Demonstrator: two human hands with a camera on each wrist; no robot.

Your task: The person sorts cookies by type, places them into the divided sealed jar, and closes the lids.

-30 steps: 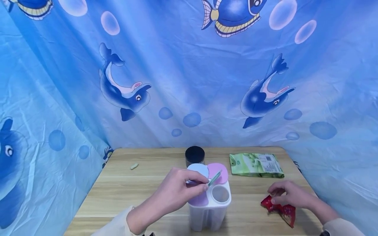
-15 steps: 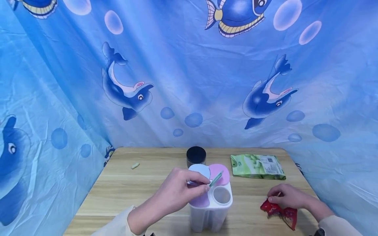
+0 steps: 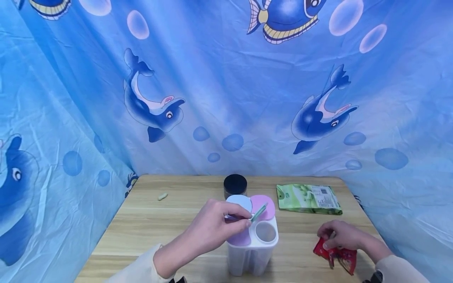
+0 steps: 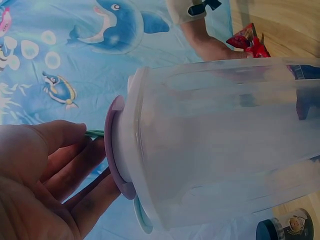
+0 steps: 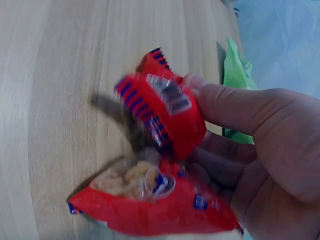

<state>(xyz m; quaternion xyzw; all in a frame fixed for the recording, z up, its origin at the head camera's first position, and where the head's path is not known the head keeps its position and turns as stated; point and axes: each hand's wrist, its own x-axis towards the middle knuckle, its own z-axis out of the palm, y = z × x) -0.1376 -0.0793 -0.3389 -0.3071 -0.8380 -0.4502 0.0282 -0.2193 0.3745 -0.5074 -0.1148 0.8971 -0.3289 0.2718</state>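
Observation:
My left hand (image 3: 223, 224) pinches a thin green strip-like piece (image 3: 260, 212) between thumb and finger. It is just above the lids of a white plastic container (image 3: 252, 251). The container has a blue lid (image 3: 239, 201), a pink lid (image 3: 264, 204), a purple lid (image 3: 240, 238) and one uncovered round opening (image 3: 266, 232). At the right, my right hand (image 3: 341, 237) grips a red snack packet (image 5: 175, 110), thumb on its barcode side. The packet is folded at the middle. Its lower part has a clear window with light brown pieces (image 5: 131, 179) behind it.
A dark-lidded jar (image 3: 235, 184) stands right behind the container. Farther right lies a green pouch (image 3: 308, 198). A small pale green pod-like piece (image 3: 162, 196) lies at the table's (image 3: 141, 236) back left. A blue curtain (image 3: 230, 98) hangs behind and at the sides.
My right hand has shifted slightly left over the red packet, folding up its near-left part. My left hand holds the green piece in nearly the same place over the container.

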